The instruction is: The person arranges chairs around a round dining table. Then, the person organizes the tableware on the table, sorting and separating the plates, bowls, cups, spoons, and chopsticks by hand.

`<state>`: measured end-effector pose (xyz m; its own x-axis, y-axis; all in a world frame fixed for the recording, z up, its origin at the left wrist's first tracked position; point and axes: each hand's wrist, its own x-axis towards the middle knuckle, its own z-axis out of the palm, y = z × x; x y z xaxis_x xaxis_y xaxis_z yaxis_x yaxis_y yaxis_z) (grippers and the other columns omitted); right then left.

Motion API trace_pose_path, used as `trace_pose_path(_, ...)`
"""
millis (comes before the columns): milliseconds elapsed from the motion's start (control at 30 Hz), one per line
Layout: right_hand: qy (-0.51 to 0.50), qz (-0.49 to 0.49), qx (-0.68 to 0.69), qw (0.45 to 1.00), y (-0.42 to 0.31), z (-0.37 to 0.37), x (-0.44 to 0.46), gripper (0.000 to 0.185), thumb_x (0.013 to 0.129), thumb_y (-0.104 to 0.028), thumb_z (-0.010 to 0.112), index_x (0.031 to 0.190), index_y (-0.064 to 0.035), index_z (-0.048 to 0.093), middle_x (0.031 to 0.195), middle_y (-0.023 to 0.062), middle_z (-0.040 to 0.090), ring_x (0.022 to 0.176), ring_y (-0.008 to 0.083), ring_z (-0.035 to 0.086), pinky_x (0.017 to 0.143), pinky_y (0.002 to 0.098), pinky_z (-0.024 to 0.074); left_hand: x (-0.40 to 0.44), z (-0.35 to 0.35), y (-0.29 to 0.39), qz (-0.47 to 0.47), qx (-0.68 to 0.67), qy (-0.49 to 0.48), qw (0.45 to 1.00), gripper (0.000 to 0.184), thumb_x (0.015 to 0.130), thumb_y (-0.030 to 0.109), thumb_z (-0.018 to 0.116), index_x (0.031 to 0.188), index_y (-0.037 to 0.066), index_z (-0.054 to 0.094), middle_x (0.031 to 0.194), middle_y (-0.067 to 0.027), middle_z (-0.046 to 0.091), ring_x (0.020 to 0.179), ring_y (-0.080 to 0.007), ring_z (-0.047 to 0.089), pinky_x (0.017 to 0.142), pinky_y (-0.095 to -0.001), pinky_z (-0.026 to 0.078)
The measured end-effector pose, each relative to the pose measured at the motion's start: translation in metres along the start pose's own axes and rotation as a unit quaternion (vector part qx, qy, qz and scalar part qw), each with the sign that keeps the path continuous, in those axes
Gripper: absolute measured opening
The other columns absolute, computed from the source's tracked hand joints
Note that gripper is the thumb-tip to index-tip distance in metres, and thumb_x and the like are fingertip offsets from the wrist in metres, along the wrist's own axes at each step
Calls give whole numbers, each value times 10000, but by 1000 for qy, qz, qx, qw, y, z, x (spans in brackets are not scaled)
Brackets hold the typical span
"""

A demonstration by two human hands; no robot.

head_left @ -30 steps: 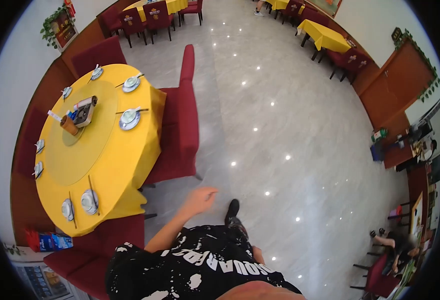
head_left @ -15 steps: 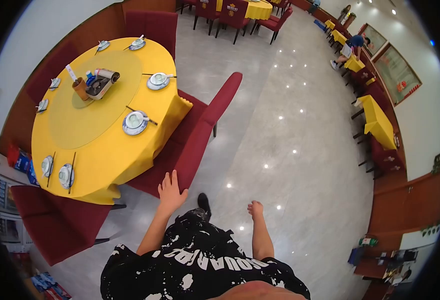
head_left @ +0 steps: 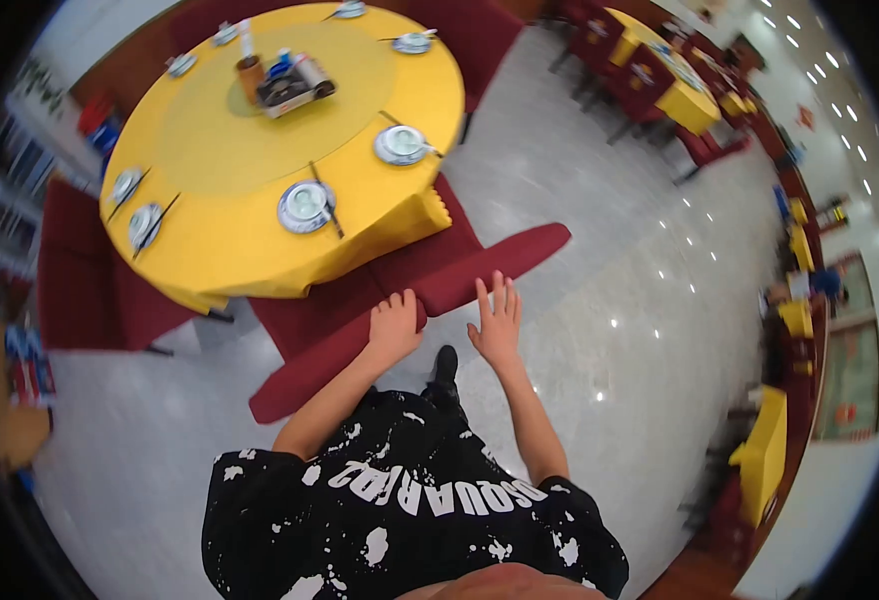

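Two red upholstered chairs stand side by side at the round table, their backs toward me. My left hand point(head_left: 395, 328) rests on the top edge of the left chair's back point(head_left: 310, 372), near its right end, with its fingers bent over it. My right hand point(head_left: 498, 322) is open, fingers spread, just at the near side of the right chair's back point(head_left: 520, 258). Whether its fingertips touch the fabric I cannot tell. Ahead of the chairs, the round table point(head_left: 220, 240) wears a yellow cloth. The nearest place setting point(head_left: 307, 203) has a bowl, plate and chopsticks.
A portable stove point(head_left: 295, 90) and a brown holder point(head_left: 251, 80) stand mid-table. Another red chair point(head_left: 110, 270) is at the left. Grey shiny floor point(head_left: 600, 340) stretches right, toward yellow-covered tables point(head_left: 765, 450) along the wall and a bending person point(head_left: 820, 285).
The view has turned right and I am closer behind the chairs. My right hand has risen from my side to the right chair's back. The left hand's fingers now bend over its chair back.
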<state>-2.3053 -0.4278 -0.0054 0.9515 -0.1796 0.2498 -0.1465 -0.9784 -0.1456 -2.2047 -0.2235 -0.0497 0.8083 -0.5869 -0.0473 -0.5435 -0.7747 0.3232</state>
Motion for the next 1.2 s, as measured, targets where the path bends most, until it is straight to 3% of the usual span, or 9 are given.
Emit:
trace_pose_path(67, -67, -116, 14, 991, 19, -3, 43, 954, 585, -203, 856, 1432, -102, 427, 1474, 165, 403, 1360, 378, 375, 1132, 561, 277, 16, 5, 20, -43, 6, 15, 999, 738, 659, 296, 799, 1271, 30, 482, 1079, -176, 605, 955, -364, 632, 809, -491, 520)
trace_pose_path(167, -104, -209, 35, 972, 30, 27, 67, 873, 585, -211, 852, 1367, -90, 485, 1336, 137, 520, 1279, 341, 461, 1092, 534, 326, 28, 10, 38, -88, 16, 62, 994, 677, 640, 265, 792, 1230, 56, 534, 1013, -143, 635, 935, -354, 640, 814, -472, 526)
trace_pose_path(300, -97, -275, 65, 954, 34, 47, 101, 608, 619, -210, 805, 1173, -97, 582, 1088, 92, 618, 1081, 297, 564, 972, 483, 396, 35, -17, 54, -101, -6, 32, 994, 625, 662, 203, 755, 1239, 75, 552, 1062, -146, 649, 994, -335, 647, 832, -464, 521)
trace_pose_path(433, -76, -319, 138, 934, 44, 59, 100, 302, 653, -185, 751, 912, -110, 617, 851, 52, 642, 899, 264, 612, 851, 437, 421, 33, 4, 50, -99, 6, 73, 992, 613, 636, 194, 747, 1215, 88, 576, 974, -127, 657, 906, -333, 662, 778, -450, 531)
trace_pose_path(700, -73, -374, 161, 911, 59, 53, 103, 280, 649, -183, 752, 884, -106, 620, 854, 57, 650, 891, 254, 620, 851, 419, 427, 19, -13, 58, -59, -18, 58, 996, 589, 713, 176, 720, 1275, 85, 568, 1052, -142, 668, 958, -324, 662, 818, -433, 534)
trace_pose_path(800, -92, -392, 186, 896, 62, 45, 103, 196, 693, -128, 680, 875, -101, 610, 836, 63, 633, 855, 262, 603, 827, 432, 414, 6, -9, 56, -45, -27, 67, 996, 596, 710, 182, 727, 1277, 89, 567, 1060, -138, 662, 956, -325, 660, 816, -432, 534)
trace_pose_path(1033, -113, -371, 145, 910, 59, 37, 98, 500, 561, -186, 792, 1002, -71, 587, 962, 94, 609, 957, 286, 577, 879, 438, 415, 8, -29, 67, -70, -42, 23, 996, 758, 683, 260, 792, 1365, 119, 495, 1137, -144, 646, 1021, -333, 643, 875, -432, 519)
trace_pose_path(1133, -91, -333, 136, 929, 50, 33, 93, 515, 549, -176, 790, 1013, -72, 592, 977, 95, 615, 970, 283, 579, 886, 433, 416, 9, -27, 66, -64, -43, 21, 997, 812, 673, 293, 810, 1391, 127, 469, 1161, -152, 639, 1040, -332, 638, 891, -431, 518)
trace_pose_path(1200, -88, -325, 130, 933, 46, 33, 91, 474, 577, -173, 760, 1009, -71, 594, 953, 91, 627, 955, 276, 593, 880, 421, 419, 5, -23, 62, -43, -35, 38, 998, 732, 697, 290, 780, 1348, 90, 511, 1088, -152, 654, 979, -336, 653, 856, -431, 528)
